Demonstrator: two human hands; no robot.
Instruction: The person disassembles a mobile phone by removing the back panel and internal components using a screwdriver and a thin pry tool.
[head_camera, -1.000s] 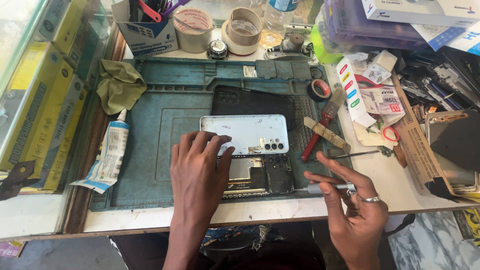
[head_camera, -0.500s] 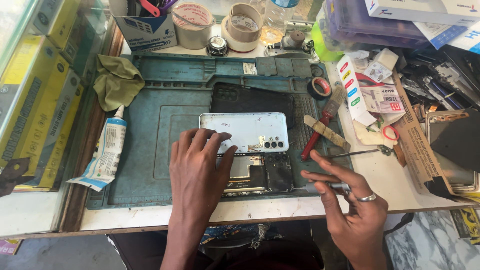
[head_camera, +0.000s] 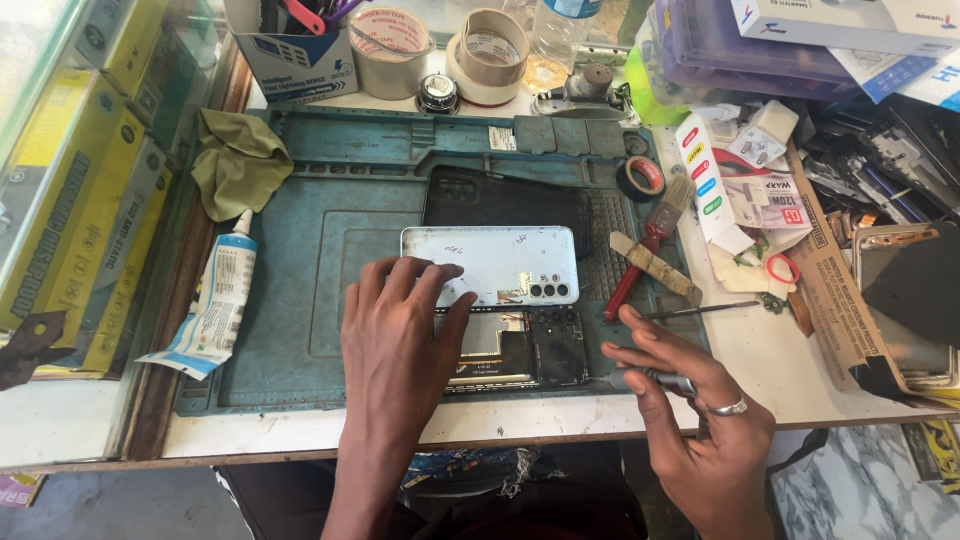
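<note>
left hand (head_camera: 400, 335): flat and spread, palm down across the opened phone (head_camera: 520, 347), fingertips reaching up to the pale back cover (head_camera: 490, 264); pinning, not gripping

right hand (head_camera: 690, 400): closed loosely round a thin screwdriver (head_camera: 655, 380), tip aimed left toward the phone's lower right corner (exact contact point too small to make out)

opened phone: on the teal work mat (head_camera: 300, 300), partly under the left palm, just left of the right hand's fingertips; camera cluster end nearest the driver

back cover: lying just beyond the left fingertips, overlapping the phone's top edge, camera holes to the right

doing it well: best to keep the left palm pressing straight down so nothing slides on the mat, driver upright over the screw rather than slanted, light pressure, slow turns (stripped heads are a pain)

worth watching: loose cover sitting that close could get nudged by the fingers, probably safer pushed further away

past the right hand: red-handled brush (head_camera: 645, 250) and a long metal probe (head_camera: 700, 311), both within easy reach

left of the left hand: glue tube (head_camera: 215, 300) and green cloth (head_camera: 240, 160) at the mat's edge

desk (head_camera: 780, 370): cluttered out to the right, small screws easy to lose there
</note>
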